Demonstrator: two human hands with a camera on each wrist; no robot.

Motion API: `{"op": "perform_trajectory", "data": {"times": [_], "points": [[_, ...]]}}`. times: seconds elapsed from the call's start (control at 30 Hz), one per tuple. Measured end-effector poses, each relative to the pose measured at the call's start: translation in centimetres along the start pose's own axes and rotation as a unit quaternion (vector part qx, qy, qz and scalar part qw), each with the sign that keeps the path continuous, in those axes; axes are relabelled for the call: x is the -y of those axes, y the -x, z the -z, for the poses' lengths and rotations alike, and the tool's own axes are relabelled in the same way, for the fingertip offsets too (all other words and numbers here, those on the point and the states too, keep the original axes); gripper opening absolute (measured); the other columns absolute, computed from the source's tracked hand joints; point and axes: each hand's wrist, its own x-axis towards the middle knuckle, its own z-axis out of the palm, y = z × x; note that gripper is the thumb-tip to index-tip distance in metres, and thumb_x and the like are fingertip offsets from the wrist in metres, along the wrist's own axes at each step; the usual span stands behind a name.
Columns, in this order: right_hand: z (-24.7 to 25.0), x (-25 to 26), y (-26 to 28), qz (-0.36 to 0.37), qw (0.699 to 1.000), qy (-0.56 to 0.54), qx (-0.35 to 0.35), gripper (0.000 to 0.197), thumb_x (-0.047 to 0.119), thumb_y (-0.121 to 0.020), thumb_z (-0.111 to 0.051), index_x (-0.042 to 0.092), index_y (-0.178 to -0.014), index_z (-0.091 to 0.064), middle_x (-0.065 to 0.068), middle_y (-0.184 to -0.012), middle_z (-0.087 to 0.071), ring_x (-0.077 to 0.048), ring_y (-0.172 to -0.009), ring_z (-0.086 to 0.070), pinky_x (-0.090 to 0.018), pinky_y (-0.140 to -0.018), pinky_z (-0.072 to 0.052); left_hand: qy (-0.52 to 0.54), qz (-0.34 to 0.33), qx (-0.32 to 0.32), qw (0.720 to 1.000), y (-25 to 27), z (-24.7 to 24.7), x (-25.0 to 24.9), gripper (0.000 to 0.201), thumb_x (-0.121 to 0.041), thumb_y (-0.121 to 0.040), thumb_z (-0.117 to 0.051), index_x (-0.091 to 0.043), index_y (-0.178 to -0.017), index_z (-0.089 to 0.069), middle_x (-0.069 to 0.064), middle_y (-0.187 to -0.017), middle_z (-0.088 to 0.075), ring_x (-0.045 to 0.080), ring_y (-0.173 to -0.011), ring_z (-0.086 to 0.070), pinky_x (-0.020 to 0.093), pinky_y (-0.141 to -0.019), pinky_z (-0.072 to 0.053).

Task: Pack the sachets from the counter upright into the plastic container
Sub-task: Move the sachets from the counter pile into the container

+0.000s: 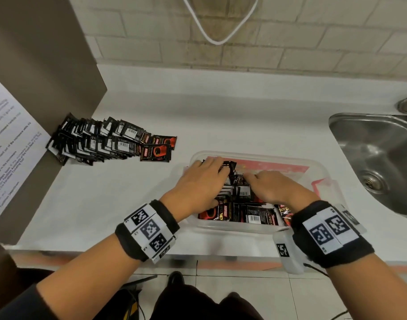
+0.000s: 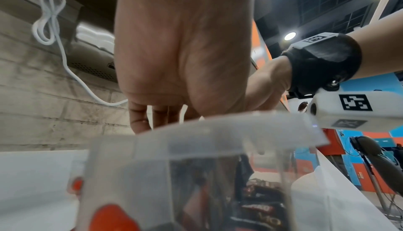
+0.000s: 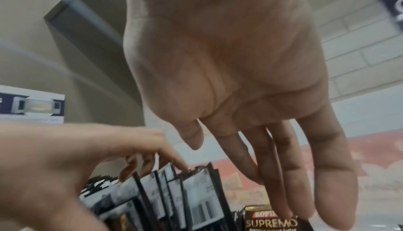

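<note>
A clear plastic container (image 1: 267, 157) stands on the white counter near its front edge, partly filled with black and red sachets (image 1: 241, 192). Many stand upright in rows (image 3: 196, 191); some at the near side lie flatter. My left hand (image 1: 221, 168) rests on the upright sachets at the container's left, fingertips touching their top edges (image 3: 152, 164). My right hand (image 1: 253, 179) reaches in beside it, its straight fingers (image 3: 272, 174) pointing down onto the sachets. A fanned pile of sachets (image 1: 101, 142) lies on the counter at the far left.
A steel sink (image 1: 382, 158) is set into the counter to the right. At the left, a brown panel with a paper notice (image 1: 8, 135) stands against the pile. A white cable (image 1: 218, 31) hangs on the brick wall behind.
</note>
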Motion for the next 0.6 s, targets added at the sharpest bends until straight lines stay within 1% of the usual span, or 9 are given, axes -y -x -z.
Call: {"op": "perform_trajectory", "data": {"times": [0.07,0.1,0.2,0.23,0.3,0.37,0.47,0.53,0.6], "points": [[0.1,-0.5,0.6,-0.004,0.997,-0.071,0.007,0.059,0.041,-0.11,-0.012,0.01,-0.133,-0.056,-0.017,-0.141,-0.056,-0.031,-0.13,-0.052,-0.029,-0.099,-0.032,-0.014,0.012,-0.003,1.0,0.0,-0.2,0.4,0.077,-0.043,-0.081,-0.075,-0.013,-0.142,-0.039,0.008,-0.14,-0.037,0.026,-0.127,-0.035,0.039,-0.104,-0.035],[-0.3,-0.6,0.7,-0.006,0.993,-0.119,0.014,0.059,0.044,-0.109,-0.012,0.012,-0.143,-0.049,-0.013,-0.148,-0.051,-0.031,-0.135,-0.047,-0.03,-0.097,-0.031,-0.019,0.016,-0.005,1.0,0.0,-0.3,0.4,0.079,-0.044,-0.081,-0.073,-0.013,-0.144,-0.038,0.008,-0.14,-0.036,0.026,-0.127,-0.033,0.04,-0.104,-0.033],[-1.9,-0.6,0.4,-0.004,0.97,-0.241,0.033,0.044,0.041,-0.108,-0.021,0.031,-0.138,-0.052,0.019,-0.106,-0.066,-0.014,-0.104,-0.057,-0.024,-0.087,-0.032,-0.019,0.015,-0.007,1.0,0.1,-1.1,0.2,0.088,-0.042,-0.082,-0.067,-0.01,-0.153,-0.025,0.009,-0.15,-0.029,0.028,-0.136,-0.026,0.043,-0.112,-0.025],[-2.4,-0.6,-0.1,0.0,0.964,-0.263,0.035,0.043,0.034,-0.108,-0.023,0.03,-0.144,-0.047,0.012,-0.109,-0.066,-0.014,-0.106,-0.056,-0.024,-0.09,-0.033,-0.016,0.011,-0.005,1.0,0.1,-1.4,0.0,0.09,-0.04,-0.083,-0.065,-0.01,-0.155,-0.02,0.01,-0.155,-0.024,0.028,-0.142,-0.021,0.044,-0.117,-0.019],[-3.3,-0.5,-0.8,0.013,0.952,-0.304,0.034,0.054,0.039,-0.104,-0.025,0.027,-0.156,-0.03,-0.004,-0.154,-0.044,-0.022,-0.14,-0.04,-0.033,-0.116,-0.025,-0.002,0.006,0.01,1.0,0.2,-2.0,-0.1,0.096,-0.036,-0.085,-0.063,-0.009,-0.159,-0.007,0.011,-0.163,-0.01,0.028,-0.151,-0.007,0.046,-0.123,-0.004],[-3.8,-0.7,-1.4,0.008,0.923,-0.383,0.032,0.068,0.057,-0.094,-0.028,0.031,-0.157,-0.027,0.003,-0.165,-0.023,-0.018,-0.151,-0.023,-0.045,-0.125,-0.017,0.016,-0.002,0.029,0.999,0.2,-2.4,0.0,0.101,-0.035,-0.087,-0.062,-0.011,-0.159,0.004,0.011,-0.167,0.003,0.027,-0.154,0.005,0.044,-0.123,0.007],[-3.7,-0.9,-1.6,-0.005,0.9,-0.433,0.041,0.067,0.059,-0.091,-0.032,0.028,-0.149,-0.042,0.018,-0.147,-0.045,-0.009,-0.138,-0.041,-0.043,-0.12,-0.03,0.032,-0.012,0.041,0.999,-0.1,-2.7,0.3,0.103,-0.039,-0.089,-0.059,-0.012,-0.159,0.011,0.011,-0.167,0.012,0.025,-0.154,0.013,0.042,-0.122,0.014],[-3.4,-1.0,-1.1,-0.015,0.927,-0.373,0.028,0.047,0.052,-0.094,-0.038,0.028,-0.129,-0.057,0.026,-0.114,-0.059,-0.007,-0.111,-0.056,-0.03,-0.098,-0.042,0.044,-0.018,0.043,0.998,-0.2,-2.7,0.6,0.104,-0.043,-0.089,-0.059,-0.013,-0.159,0.013,0.011,-0.167,0.014,0.024,-0.154,0.014,0.041,-0.122,0.015],[-3.2,-1.1,-0.9,-0.02,0.953,-0.302,-0.036,0.035,0.039,-0.103,-0.044,0.021,-0.126,-0.064,0.01,-0.116,-0.065,-0.013,-0.102,-0.061,-0.027,-0.082,-0.043,0.044,-0.023,0.037,0.998,-0.3,-2.6,1.0,0.105,-0.047,-0.089,-0.06,-0.014,-0.159,0.012,0.011,-0.167,0.013,0.024,-0.154,0.013,0.041,-0.122,0.016]]}}
